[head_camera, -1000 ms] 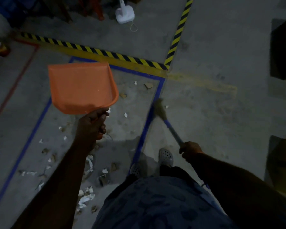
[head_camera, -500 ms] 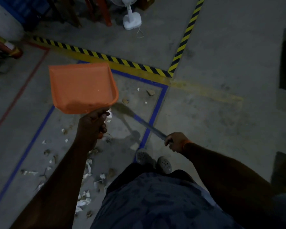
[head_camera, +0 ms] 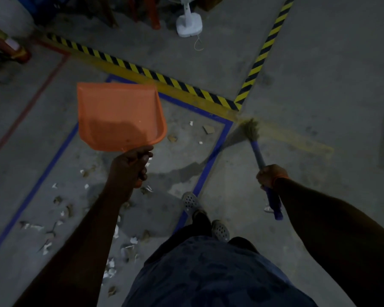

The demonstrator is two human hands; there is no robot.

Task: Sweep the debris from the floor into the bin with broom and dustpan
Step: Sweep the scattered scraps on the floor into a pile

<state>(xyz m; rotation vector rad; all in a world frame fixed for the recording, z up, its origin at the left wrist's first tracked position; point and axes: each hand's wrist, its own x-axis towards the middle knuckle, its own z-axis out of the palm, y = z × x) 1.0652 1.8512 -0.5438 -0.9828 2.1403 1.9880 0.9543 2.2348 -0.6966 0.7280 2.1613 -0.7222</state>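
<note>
Sweep not yet begun; scraps lie loose on the floor.
Left hand (head_camera: 130,167) grips the orange plastic dustpan (head_camera: 120,116) aloft, right hand (head_camera: 272,176) clamps the blue-handled straw broom (head_camera: 256,147); next, bristles must gather the pale scattered debris (head_camera: 124,247).

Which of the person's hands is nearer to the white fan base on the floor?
Left. The left hand, holding the orange dustpan, lies below and left of the fan base; the right hand, gripping the broom, sits farther away, lower right.

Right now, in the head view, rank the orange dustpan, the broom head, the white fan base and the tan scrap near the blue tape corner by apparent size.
1. Orange dustpan, though nearness to the camera inflates it.
2. White fan base.
3. Broom head, blurred, so its place against the fan base is unsure.
4. Tan scrap.
</note>
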